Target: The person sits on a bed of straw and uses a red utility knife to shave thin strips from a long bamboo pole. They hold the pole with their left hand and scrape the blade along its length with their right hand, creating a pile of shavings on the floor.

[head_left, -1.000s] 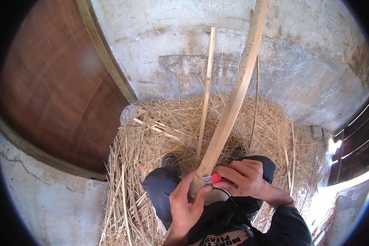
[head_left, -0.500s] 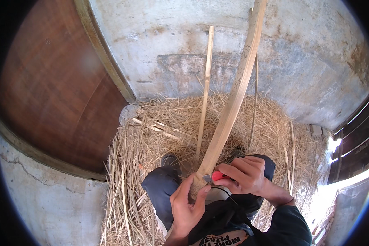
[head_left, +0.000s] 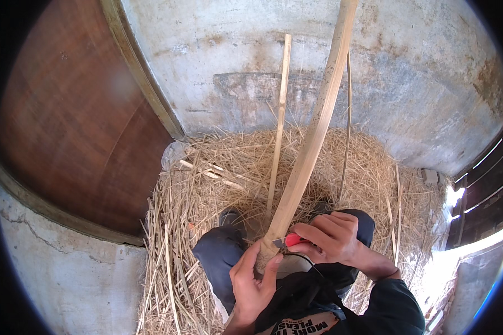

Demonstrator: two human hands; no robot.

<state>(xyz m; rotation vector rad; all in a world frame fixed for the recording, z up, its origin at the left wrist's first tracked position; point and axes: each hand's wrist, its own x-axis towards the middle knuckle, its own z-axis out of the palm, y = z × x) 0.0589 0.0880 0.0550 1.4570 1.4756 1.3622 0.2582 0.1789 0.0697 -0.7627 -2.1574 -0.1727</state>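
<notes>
straw pile (head_left: 218, 184) covers floor, 12 o'clock of knees | bamboo pole (head_left: 313, 139) leans toward 1 o'clock, base at lap | left hand (head_left: 254, 282) fingers wrapped around pole base | right hand (head_left: 332, 237) fingers closed on red-handled knife (head_left: 288, 241) at base

One view only, from a camera worn on the person's head, looking steeply down and forward along the body. It sits close to the hands: the left hand (head_left: 255, 279) and right hand (head_left: 331, 240) fill the lower middle, with the dark sleeve and knees just beneath. Farther out it takes in the straw heap (head_left: 223, 167), the grey plastered wall (head_left: 419, 84) at the top and a brown door (head_left: 78, 128) at left. The fisheye lens bends straight edges toward its dark round rim.
</notes>
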